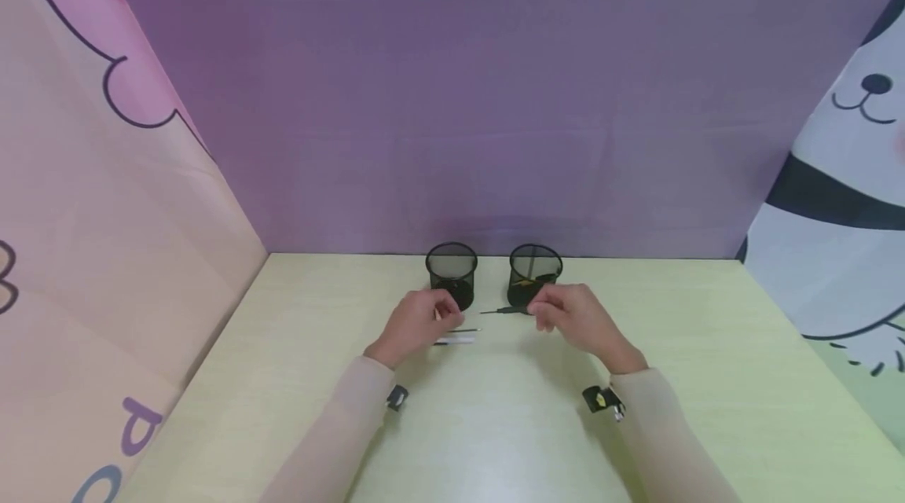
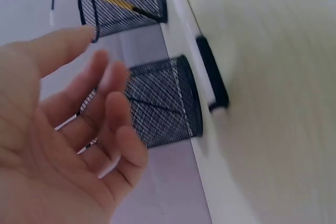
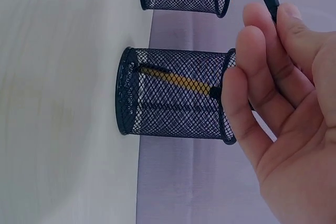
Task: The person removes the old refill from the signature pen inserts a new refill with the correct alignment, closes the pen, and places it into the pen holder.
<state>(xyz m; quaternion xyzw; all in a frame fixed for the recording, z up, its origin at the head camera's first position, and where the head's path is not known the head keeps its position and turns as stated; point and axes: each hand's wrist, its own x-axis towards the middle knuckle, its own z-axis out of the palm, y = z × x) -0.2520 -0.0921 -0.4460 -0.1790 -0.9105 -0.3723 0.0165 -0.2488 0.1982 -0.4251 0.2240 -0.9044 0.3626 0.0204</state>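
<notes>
My right hand (image 1: 576,316) pinches a small black screwdriver (image 1: 511,310) by its handle end, between thumb and index finger. Its thin shaft points left, in front of the right mesh pen cup (image 1: 519,295). That cup holds a slim yellow-and-black tool (image 3: 184,81). Nothing is between the fingers of my left hand (image 2: 79,114), which are loosely bent in front of the left mesh pen cup (image 2: 163,103). A thin dark item leans inside this cup. Just by the left fingertips, a white marker with a black section (image 2: 212,74) lies on the table.
A thin dark stick (image 1: 467,330) lies beside the marker on the pale table (image 1: 481,440). Both cups stand near the table's back edge, before a purple cloth wall (image 1: 452,94). Printed panels rise at the left and right sides.
</notes>
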